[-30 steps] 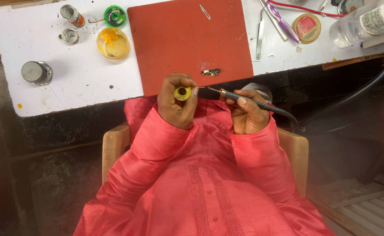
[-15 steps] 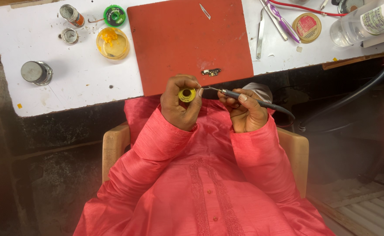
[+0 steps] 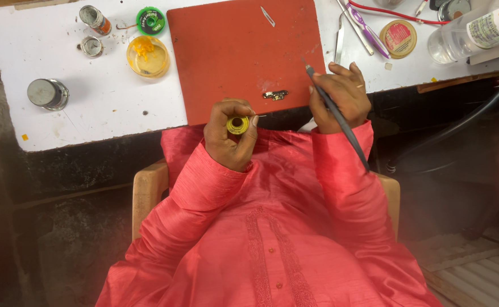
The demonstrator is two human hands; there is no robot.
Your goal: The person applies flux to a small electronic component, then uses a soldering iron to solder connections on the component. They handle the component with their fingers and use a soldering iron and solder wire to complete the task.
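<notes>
My left hand (image 3: 229,136) grips a small yellow spool (image 3: 238,124) of thin wire just below the near edge of a red work mat (image 3: 238,51). My right hand (image 3: 340,94) holds a dark pen-like soldering iron (image 3: 335,113) at the mat's right edge, tip pointing up and away, its cable running back over my sleeve. A small circuit part (image 3: 275,95) lies on the mat between the two hands, touched by neither.
The white table (image 3: 90,108) carries a yellow dish (image 3: 147,55), a green spool (image 3: 150,20), small metal tins (image 3: 48,93), tweezers (image 3: 340,40), a round tin (image 3: 398,37) and a clear bottle (image 3: 471,31). A black hose (image 3: 465,119) curves off the right edge.
My right hand has lifted away from the left, swinging the iron from lying across toward the spool to pointing up at the mat's right edge. The left hand with the spool stayed nearly still.
</notes>
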